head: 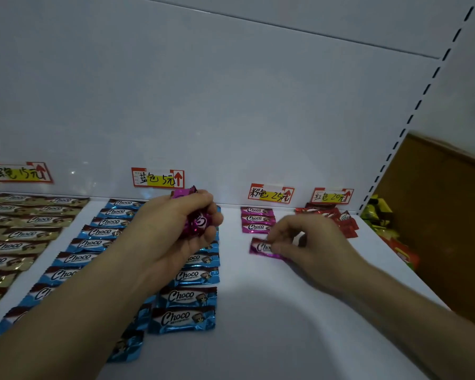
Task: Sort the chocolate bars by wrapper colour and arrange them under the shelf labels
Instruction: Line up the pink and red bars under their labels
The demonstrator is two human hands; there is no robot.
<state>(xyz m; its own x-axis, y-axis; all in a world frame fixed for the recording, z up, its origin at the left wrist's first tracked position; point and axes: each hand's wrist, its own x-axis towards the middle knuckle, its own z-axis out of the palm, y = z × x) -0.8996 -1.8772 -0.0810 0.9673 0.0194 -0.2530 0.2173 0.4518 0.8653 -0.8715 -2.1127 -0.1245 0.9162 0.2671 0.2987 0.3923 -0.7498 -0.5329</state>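
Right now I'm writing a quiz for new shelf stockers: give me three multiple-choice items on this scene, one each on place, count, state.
1. Where is the pink bar the right hand pinches?
A) among blue bars
B) on the red pile
C) just in front of the pink column
2. How many bars form that column?
A) three
B) one
C) six
3. The left hand is:
A) open
B) gripping a pink bunch
C) pressing a gold bar

C: it sits just nearer than the column. A: three lie there. B: it clutches pink wrappers.

The person shows a bare left hand (170,227) and a bare right hand (310,239) — both forearms uncovered to the frame's edge.
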